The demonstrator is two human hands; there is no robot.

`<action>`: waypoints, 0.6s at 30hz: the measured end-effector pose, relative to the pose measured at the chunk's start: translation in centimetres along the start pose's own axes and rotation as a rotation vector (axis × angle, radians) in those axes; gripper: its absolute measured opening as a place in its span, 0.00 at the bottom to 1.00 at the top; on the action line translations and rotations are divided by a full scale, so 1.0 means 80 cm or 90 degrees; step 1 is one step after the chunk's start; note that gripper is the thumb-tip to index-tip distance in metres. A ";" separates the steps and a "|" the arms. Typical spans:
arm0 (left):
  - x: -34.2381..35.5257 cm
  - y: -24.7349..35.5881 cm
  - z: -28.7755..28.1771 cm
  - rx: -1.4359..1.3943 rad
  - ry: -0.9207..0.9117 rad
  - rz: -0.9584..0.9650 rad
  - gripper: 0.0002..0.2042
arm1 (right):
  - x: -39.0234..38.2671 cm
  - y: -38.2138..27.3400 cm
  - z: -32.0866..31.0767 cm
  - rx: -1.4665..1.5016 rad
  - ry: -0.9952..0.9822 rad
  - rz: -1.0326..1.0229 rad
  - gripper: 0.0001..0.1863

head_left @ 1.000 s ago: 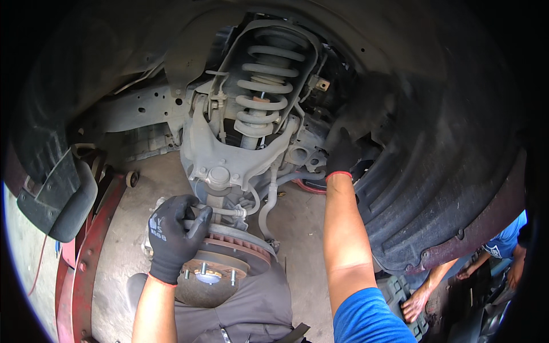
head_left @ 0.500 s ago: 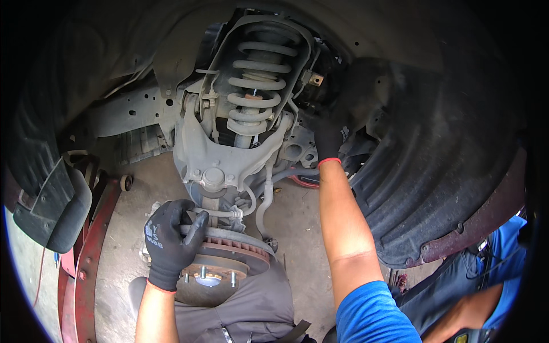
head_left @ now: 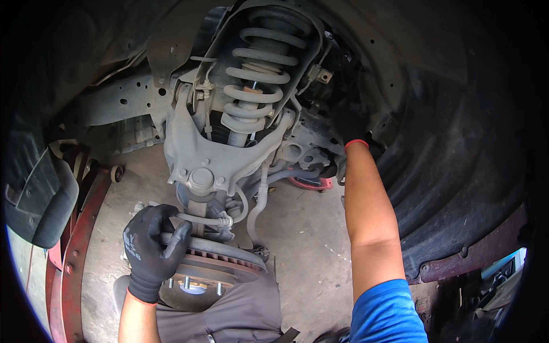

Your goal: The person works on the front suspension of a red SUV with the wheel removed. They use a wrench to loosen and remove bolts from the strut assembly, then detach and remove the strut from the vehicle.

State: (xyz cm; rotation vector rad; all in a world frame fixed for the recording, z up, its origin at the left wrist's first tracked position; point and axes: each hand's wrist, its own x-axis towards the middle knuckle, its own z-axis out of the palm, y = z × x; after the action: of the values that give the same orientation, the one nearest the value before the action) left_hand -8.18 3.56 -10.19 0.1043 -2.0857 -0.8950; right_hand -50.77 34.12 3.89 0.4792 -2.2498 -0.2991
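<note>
My left hand (head_left: 153,248), in a black glove with an orange cuff, is curled over the upper left edge of the brake disc (head_left: 220,251). Its thumb lies along the disc's rim. Several wheel studs stick out of the hub (head_left: 193,287) just below. My right hand (head_left: 350,123), also in a black glove, reaches deep into the dark part of the wheel well, right of the coil spring (head_left: 251,94). Shadow hides its fingers and whatever they touch. Between both hands sits the grey upper control arm (head_left: 220,157), with a brake hose (head_left: 197,219) below it.
A dark plastic wheel-arch liner (head_left: 457,188) curves close along my right forearm. The red metal frame of a jack (head_left: 86,246) stands at the left. A red object (head_left: 311,182) lies on the concrete floor behind the suspension. My knee in grey trousers (head_left: 246,314) is under the disc.
My right hand has moved right and farther into the shadow. The left hand stays on the disc. The whole view has shifted, and the person in blue at the lower right has left it.
</note>
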 end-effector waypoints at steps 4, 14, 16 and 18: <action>0.001 0.003 0.000 0.006 0.002 0.006 0.12 | 0.018 -0.022 -0.040 0.217 0.033 -0.018 0.29; 0.001 0.004 -0.002 0.002 0.011 0.014 0.11 | 0.018 -0.037 -0.047 0.222 0.363 -0.005 0.26; 0.002 0.004 -0.002 0.002 0.010 0.021 0.11 | -0.003 -0.055 -0.046 0.390 0.390 0.016 0.25; 0.002 0.005 -0.003 0.003 0.011 0.031 0.11 | -0.040 -0.076 -0.055 0.663 0.283 0.075 0.24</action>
State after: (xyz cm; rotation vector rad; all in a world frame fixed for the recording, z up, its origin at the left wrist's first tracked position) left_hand -8.04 3.63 -9.73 0.0639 -2.0659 -0.8576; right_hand -44.06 29.72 2.44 0.8261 -1.8243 0.9974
